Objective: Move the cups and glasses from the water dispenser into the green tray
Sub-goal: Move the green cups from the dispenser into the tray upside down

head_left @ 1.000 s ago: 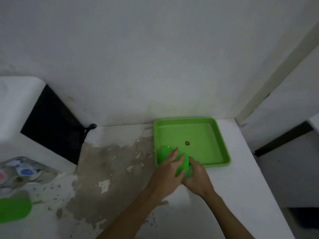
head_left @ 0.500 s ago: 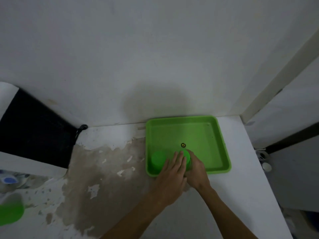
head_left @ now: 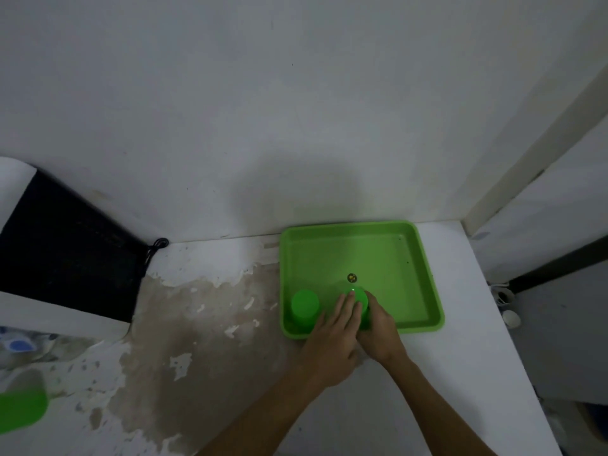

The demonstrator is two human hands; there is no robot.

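The green tray (head_left: 424, 264) lies on the white counter against the wall. One green cup (head_left: 304, 309) stands upside down in the tray's near left corner, free of both hands. A second green cup (head_left: 360, 296) stands upside down to its right, inside the near edge. My right hand (head_left: 378, 330) wraps its right side. My left hand (head_left: 332, 340) rests flat against its left side and top, fingers together. A further green cup (head_left: 21, 411) shows blurred at the far left edge by the water dispenser (head_left: 19, 324).
The white dispenser with its black back panel (head_left: 65, 251) and cord (head_left: 158, 245) fills the left. The counter's paint is worn brown (head_left: 184, 324) in the middle. The counter's right edge drops off near a small white object (head_left: 511, 319) on the floor.
The two cups that were together in my hands now stand apart in the tray: one left in the corner, the other moved right and set down under both hands.
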